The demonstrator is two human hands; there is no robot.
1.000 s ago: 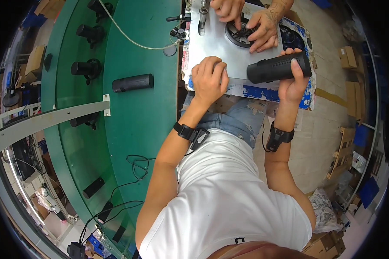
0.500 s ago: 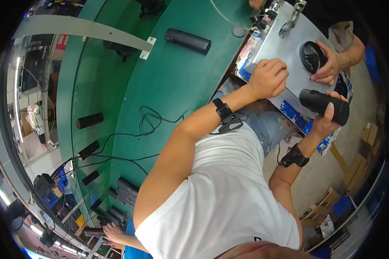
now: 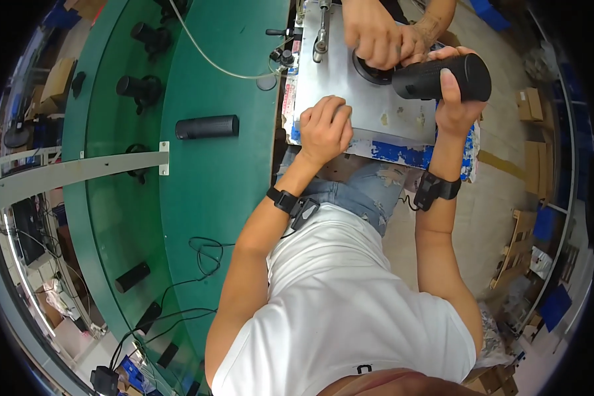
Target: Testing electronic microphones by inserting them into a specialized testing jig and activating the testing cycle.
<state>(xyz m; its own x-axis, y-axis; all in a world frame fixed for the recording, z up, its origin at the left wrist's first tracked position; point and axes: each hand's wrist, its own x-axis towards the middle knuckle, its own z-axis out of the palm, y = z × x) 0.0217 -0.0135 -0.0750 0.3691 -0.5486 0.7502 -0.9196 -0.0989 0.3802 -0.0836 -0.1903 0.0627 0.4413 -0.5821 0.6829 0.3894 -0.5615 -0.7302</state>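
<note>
My right hand [image 3: 457, 113] grips a black cylinder [image 3: 445, 78], thumb along its near side and fingers around its far side. The cylinder lies nearly level above the right part of a metal-topped work table [image 3: 340, 79]. At that table's near left edge my left hand [image 3: 327, 132] is closed, fingers curled; whatever is in them, if anything, is hidden. Just beyond the cylinder, another person's hands [image 3: 379, 43] work on a round black part [image 3: 371, 71], which they partly cover.
A green bench [image 3: 224, 178] runs along the left, bearing another black cylinder [image 3: 206, 127] and a looped black cable [image 3: 206, 257]. A grey metal bar [image 3: 79, 170] crosses above it. A toggle clamp [image 3: 321, 39] stands on the metal top. Cardboard boxes [image 3: 534, 165] stand at right.
The view has turned, shifting the table toward the top middle. My right hand still holds the cylinder, now close to the other person's hands. Both their hands are now at the round part.
</note>
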